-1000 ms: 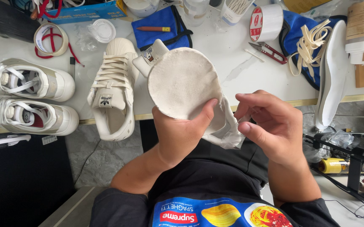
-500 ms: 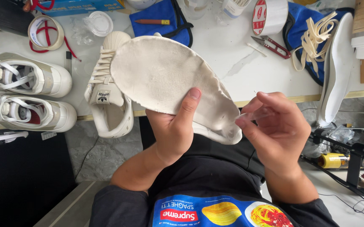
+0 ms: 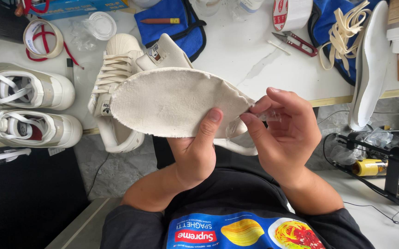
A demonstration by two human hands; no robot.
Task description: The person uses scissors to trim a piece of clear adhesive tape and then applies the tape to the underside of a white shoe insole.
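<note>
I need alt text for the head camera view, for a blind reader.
Two hands hold a cream sole-less shoe upper bottom-up: left hand grips it, right hand pinches its heel end. Behind, a white table holds sneakers, tape and snips.

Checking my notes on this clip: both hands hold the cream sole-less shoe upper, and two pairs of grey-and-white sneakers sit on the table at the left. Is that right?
Not quite. The head view shows one pair of grey-and-white sneakers at the left of the table, not two. The rest stands: the left hand and the right hand both hold the cream shoe upper.
</note>
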